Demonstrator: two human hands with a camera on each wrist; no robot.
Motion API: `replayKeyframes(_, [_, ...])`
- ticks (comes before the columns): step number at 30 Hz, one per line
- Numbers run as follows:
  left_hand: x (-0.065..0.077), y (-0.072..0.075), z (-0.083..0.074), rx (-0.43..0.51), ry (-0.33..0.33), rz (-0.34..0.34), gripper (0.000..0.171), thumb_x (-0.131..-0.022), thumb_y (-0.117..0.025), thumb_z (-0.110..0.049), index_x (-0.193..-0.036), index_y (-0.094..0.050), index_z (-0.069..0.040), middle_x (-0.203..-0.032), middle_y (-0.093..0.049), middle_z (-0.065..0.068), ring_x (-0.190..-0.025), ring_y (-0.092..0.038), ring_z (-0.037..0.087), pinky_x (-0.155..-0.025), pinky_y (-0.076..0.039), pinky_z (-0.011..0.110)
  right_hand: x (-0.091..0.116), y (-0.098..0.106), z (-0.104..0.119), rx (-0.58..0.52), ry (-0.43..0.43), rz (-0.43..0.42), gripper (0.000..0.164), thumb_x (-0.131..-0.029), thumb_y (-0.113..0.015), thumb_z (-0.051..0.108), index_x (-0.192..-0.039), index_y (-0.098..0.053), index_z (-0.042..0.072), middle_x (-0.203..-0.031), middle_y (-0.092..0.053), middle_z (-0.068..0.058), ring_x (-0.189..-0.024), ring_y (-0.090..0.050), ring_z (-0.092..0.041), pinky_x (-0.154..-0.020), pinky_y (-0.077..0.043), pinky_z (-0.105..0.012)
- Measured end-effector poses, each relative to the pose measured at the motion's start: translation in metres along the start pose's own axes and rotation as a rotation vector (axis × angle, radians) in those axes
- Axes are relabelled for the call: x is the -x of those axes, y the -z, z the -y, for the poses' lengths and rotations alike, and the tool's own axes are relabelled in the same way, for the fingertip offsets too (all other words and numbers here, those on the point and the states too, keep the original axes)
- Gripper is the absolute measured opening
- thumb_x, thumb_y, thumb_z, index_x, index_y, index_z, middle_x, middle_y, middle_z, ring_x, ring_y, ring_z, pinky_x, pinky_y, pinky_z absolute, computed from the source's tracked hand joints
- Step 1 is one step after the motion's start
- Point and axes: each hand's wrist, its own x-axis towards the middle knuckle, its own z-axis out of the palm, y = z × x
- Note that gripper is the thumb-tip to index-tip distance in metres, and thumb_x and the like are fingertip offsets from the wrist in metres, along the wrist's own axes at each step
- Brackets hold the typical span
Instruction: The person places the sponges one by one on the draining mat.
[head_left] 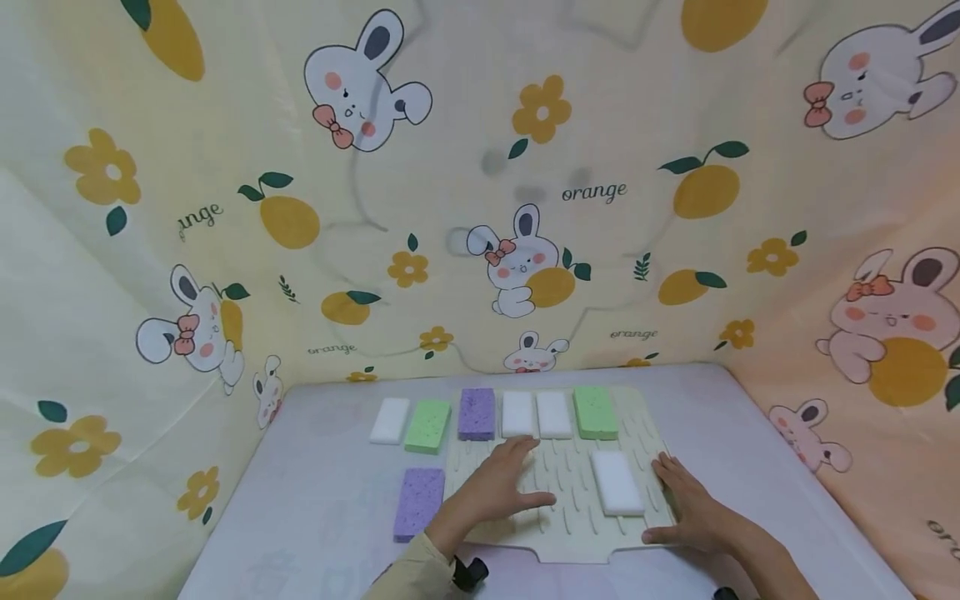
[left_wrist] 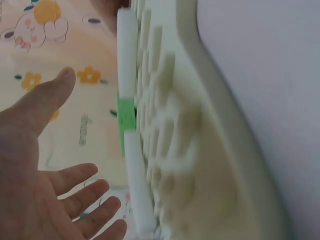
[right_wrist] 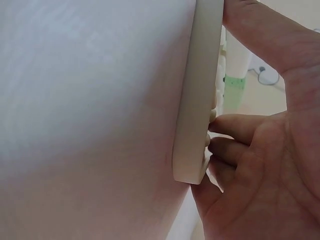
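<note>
A cream board (head_left: 570, 537) with raised ridges lies on the table. Over its left half hovers my left hand (head_left: 498, 487), fingers and thumb spread, holding nothing; the left wrist view shows that hand (left_wrist: 45, 165) apart from the ridges. At the board's right edge, my right hand (head_left: 697, 517) rests with fingers extended, its fingertips touching the board (right_wrist: 197, 100) in the right wrist view. Between the hands lies a white sponge block (head_left: 617, 483). Along the board's back edge stand a purple sponge (head_left: 477, 414), two white blocks (head_left: 554, 415) and a green sponge (head_left: 596, 413).
Left of the board, on the table (head_left: 300, 517), lie another white block (head_left: 390, 421), a green sponge (head_left: 428, 427) and a purple sponge (head_left: 419, 504). A patterned cloth (head_left: 450, 125) with rabbits and oranges encloses the table at the back and sides.
</note>
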Motion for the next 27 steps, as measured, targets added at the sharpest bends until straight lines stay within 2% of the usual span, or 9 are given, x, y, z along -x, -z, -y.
replayKeyframes(6, [0.015,0.02,0.023,-0.005,-0.008,-0.024,0.097,-0.092,-0.081,-0.057,-0.166,-0.038,-0.013,-0.172,-0.037,0.012,-0.157,-0.037,0.034,-0.125,-0.039,0.053,0.0,0.0,-0.001,0.001,0.016,-0.015,0.124,-0.075,-0.098,0.044,-0.159,-0.029,-0.018,-0.167,-0.016,-0.044,-0.152,-0.014,-0.066,-0.119,-0.02,-0.081])
replayKeyframes(8, [0.021,0.027,0.031,-0.012,-0.024,-0.028,0.097,-0.092,-0.083,-0.054,-0.166,-0.038,-0.01,-0.172,-0.036,0.015,-0.157,-0.037,0.036,-0.126,-0.038,0.055,0.0,0.0,0.0,-0.01,0.014,-0.01,0.124,-0.075,-0.097,0.044,-0.159,-0.029,-0.018,-0.167,-0.015,-0.043,-0.152,-0.013,-0.066,-0.12,-0.019,-0.081])
replayKeyframes(12, [0.034,0.039,0.047,-0.01,-0.031,-0.016,0.098,-0.092,-0.084,-0.051,-0.165,-0.037,-0.006,-0.172,-0.034,0.016,-0.157,-0.036,0.039,-0.126,-0.036,0.056,0.001,0.0,0.002,0.0,0.011,-0.009,0.124,-0.075,-0.097,0.045,-0.158,-0.029,-0.018,-0.167,-0.015,-0.044,-0.151,-0.013,-0.067,-0.119,-0.02,-0.081])
replayKeyframes(17, [0.049,0.051,0.066,0.034,-0.018,0.021,0.097,-0.094,-0.083,-0.047,-0.168,-0.034,-0.008,-0.173,-0.032,0.014,-0.159,-0.031,0.039,-0.128,-0.032,0.06,0.001,0.001,0.002,0.006,-0.016,-0.007,0.127,-0.073,-0.097,0.048,-0.159,-0.029,-0.017,-0.167,-0.015,-0.043,-0.152,-0.012,-0.066,-0.12,-0.019,-0.081])
replayKeyframes(27, [0.076,0.061,0.099,0.073,0.001,0.027,0.098,-0.093,-0.082,-0.052,-0.166,-0.036,-0.007,-0.172,-0.033,0.016,-0.159,-0.03,0.044,-0.127,-0.029,0.065,0.0,-0.002,-0.001,-0.016,-0.01,0.001,0.127,-0.075,-0.097,0.047,-0.16,-0.027,-0.016,-0.168,-0.013,-0.042,-0.152,-0.011,-0.066,-0.12,-0.017,-0.081])
